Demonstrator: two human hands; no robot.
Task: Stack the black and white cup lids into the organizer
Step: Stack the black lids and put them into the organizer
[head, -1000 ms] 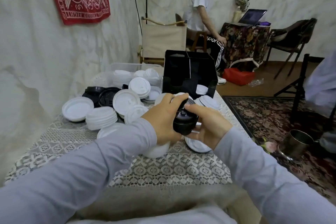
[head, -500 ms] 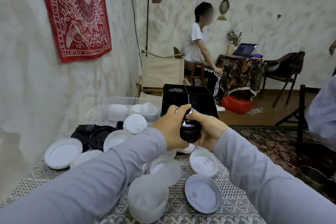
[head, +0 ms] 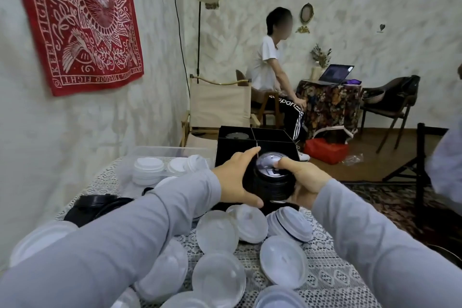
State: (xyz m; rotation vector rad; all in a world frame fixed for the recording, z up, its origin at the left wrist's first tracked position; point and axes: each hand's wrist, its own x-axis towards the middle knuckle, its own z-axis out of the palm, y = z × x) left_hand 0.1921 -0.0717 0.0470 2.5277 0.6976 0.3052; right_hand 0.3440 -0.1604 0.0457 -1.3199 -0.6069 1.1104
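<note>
Black lid stack (head: 272, 184) between both hands' fingers (head: 283, 163)

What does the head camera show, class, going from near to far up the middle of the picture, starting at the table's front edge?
Loose white lids → stack of black lids gripped by left hand and right hand → black organizer → cream canvas chair.

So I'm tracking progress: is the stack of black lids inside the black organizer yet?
Not yet: both hands hold the stack of black lids before the black organizer.
</note>
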